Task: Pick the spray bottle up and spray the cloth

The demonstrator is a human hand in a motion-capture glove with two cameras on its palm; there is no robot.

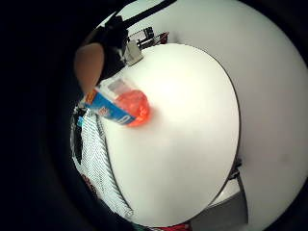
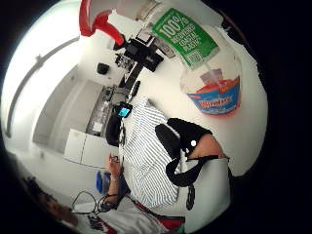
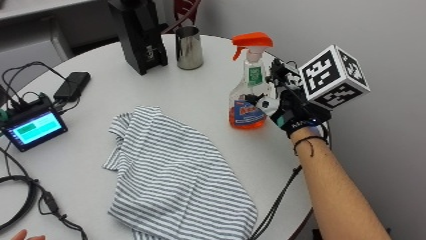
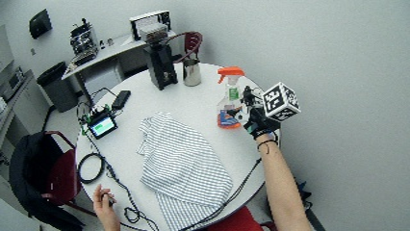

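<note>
Though hand (image 3: 287, 111) sits against upright spray bottle (image 3: 247, 85), cube hides fingers: grasp cannot tell; cloth (image 3: 176, 172) apart.

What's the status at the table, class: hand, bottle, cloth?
Gloved right hand beside spray bottle, no grip visible. Bottle upright on table. Striped cloth flat, path clear.

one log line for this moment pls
stage: reaching | right hand: beside spray bottle, grip unclear | bottle: upright on table | striped cloth: flat, not yet sprayed
</note>
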